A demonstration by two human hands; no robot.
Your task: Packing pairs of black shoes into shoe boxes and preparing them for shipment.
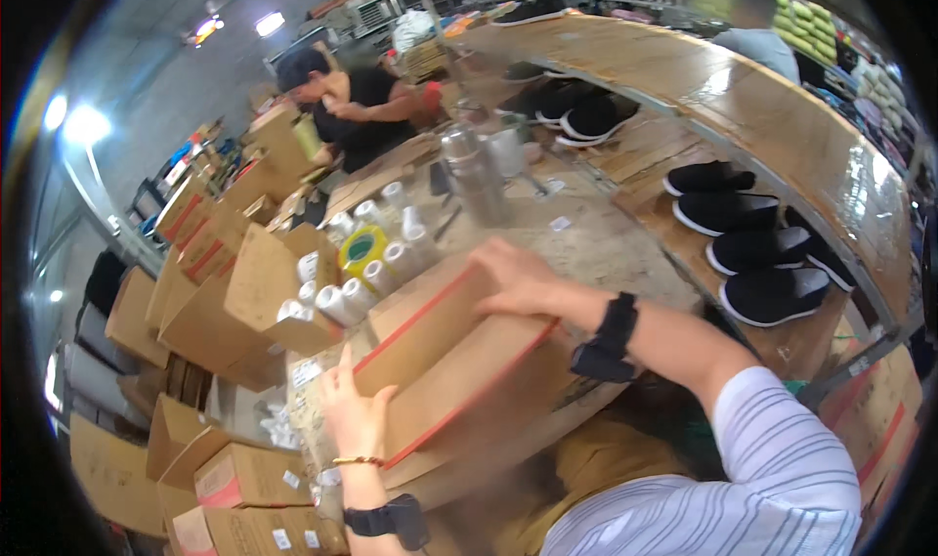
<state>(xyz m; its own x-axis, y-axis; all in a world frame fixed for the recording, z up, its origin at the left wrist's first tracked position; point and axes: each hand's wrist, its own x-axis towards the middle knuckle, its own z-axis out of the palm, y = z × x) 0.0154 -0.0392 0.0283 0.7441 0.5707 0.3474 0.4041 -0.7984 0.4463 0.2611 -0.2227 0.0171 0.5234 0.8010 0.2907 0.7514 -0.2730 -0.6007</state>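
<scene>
A long, open-topped cardboard box (467, 365) with red edges lies between my hands, tilted across the front of the worktable. My left hand (354, 411) holds its left end, with the thumb over the rim and the fingers stretched along the outside. At the far right end, my right hand (516, 280) is curled over the wall, fingertips partly hidden inside the box. The visible inside of the box shows bare cardboard. Just past it stand several white rolls (337, 305) and a yellow tape roll (362, 251).
A metal flask (471, 170) stands on the worktable (596, 238). Black shoes (772, 297) with white soles sit on a wooden shelf (635, 180) at right. Cardboard cartons (259, 475) are stacked at left. Across the table a person (366, 111) in dark clothing works; another person (757, 43) is at upper right.
</scene>
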